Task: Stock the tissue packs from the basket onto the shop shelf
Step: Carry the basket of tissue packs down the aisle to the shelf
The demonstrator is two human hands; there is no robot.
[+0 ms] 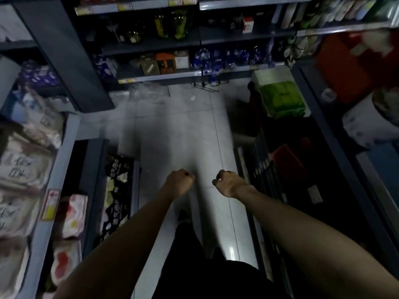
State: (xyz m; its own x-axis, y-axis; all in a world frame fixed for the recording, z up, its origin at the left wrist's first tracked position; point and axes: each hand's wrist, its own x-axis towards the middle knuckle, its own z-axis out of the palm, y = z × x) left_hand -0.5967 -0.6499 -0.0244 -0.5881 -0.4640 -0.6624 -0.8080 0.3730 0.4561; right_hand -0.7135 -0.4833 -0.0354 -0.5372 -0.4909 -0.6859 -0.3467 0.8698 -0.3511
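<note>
Left grip (180,182) and right grip (228,183) curl tight on nothing; tissue packs (23,167) bear unreadable writing.

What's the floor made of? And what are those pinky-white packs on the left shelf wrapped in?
The floor looks like pale grey glazed tile: thin straight joint lines cross it and light glints off it. The packs seem wrapped in thin plastic film, since they look soft, puffy and printed; the blur makes that a guess.

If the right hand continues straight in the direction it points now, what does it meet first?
The way looks free: the right hand would likely meet only the tiled floor of the aisle, though depth is unclear.
</note>
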